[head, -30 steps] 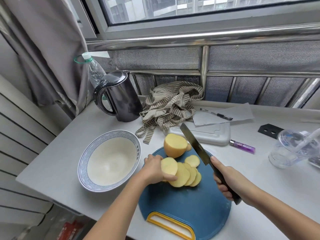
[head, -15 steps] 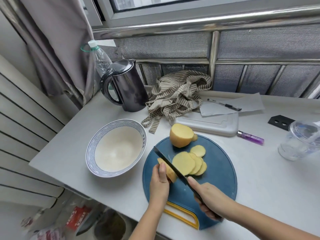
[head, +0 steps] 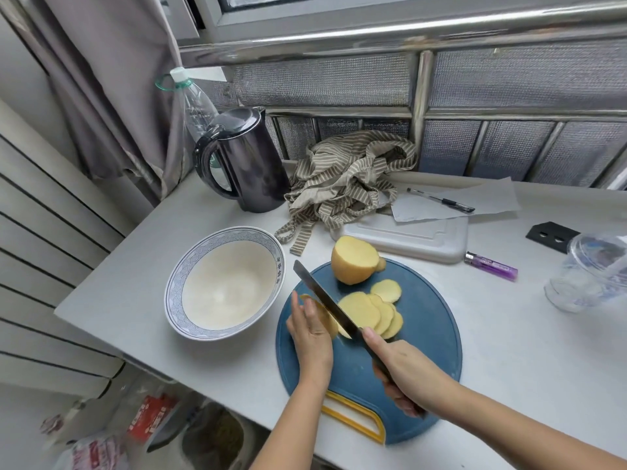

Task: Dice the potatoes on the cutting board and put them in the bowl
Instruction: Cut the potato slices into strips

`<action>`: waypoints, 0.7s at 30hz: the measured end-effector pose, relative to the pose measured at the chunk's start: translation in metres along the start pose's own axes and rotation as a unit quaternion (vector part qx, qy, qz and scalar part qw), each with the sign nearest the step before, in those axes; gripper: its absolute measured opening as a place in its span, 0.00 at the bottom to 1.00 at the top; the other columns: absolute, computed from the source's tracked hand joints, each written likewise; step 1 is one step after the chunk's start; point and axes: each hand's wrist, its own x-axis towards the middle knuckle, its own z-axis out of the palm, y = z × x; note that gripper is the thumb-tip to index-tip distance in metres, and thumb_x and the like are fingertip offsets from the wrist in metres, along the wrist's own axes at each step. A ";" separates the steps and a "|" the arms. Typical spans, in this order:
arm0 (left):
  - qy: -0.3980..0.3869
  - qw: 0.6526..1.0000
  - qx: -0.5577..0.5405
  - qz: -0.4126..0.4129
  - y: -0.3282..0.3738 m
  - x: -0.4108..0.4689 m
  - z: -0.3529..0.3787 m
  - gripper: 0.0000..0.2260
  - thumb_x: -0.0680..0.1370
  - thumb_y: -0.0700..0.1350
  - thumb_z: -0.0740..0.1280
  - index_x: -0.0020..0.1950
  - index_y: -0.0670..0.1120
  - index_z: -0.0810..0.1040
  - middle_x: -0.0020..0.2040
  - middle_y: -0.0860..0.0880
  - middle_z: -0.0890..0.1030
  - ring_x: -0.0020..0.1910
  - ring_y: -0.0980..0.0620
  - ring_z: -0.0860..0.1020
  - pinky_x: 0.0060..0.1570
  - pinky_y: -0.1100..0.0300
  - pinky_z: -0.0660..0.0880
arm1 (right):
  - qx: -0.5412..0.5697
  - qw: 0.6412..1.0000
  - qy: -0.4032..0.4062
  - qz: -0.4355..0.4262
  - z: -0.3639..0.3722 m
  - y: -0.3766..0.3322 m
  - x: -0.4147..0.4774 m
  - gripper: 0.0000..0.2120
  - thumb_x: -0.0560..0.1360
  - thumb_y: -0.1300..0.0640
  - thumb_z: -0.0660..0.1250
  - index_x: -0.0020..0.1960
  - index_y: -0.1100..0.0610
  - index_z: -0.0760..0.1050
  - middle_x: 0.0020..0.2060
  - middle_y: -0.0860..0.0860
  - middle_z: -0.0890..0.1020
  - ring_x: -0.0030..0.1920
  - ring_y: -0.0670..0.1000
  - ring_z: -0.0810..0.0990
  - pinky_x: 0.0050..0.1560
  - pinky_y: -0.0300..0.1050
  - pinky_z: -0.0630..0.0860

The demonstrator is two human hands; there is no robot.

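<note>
Knife [head: 325, 305]: dark blade angled across the near-left part of the board, tip toward the bowl, edge down among the slices
Right hand [head: 403, 371]: fingers clenched round the knife handle, close behind the blade
Left hand [head: 310, 334]: fingers straight, pressing on a small stack of slices just left of the blade, curled round nothing
Held slices [head: 329, 318]: potato rounds largely hidden by fingers and blade; how many, cannot tell
Cutting board [head: 424, 351]: round, blue, yellow handle at the near edge, lying on the white bench [head: 509, 361]
Loose slices [head: 373, 310]: overlapping fan of uncut rounds just right of the blade
Bowl [head: 190, 286]: just left of the board, no potato in it
Potato half [head: 354, 256]: at the far edge of the board, not yet sliced
Step in hand: probably cutting the held rounds into strips, an early pass of the dicing
Progress: early, judging by the bare bowl and the uncut half
Next move: press the blade straight down and keep the left fingertips clear of the edge, then turn the strips and cross-cut them
</note>
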 end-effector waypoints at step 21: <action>0.020 1.000 -0.001 -0.016 -0.005 0.018 0.003 0.34 0.74 0.73 0.46 0.30 0.45 0.68 0.32 0.45 0.74 0.32 0.51 0.70 0.34 0.56 0.67 | -0.050 0.995 0.072 -0.056 0.026 0.001 -0.003 0.29 0.78 0.32 0.48 0.33 0.56 0.62 0.25 0.50 0.65 0.22 0.46 0.60 0.29 0.42 0.62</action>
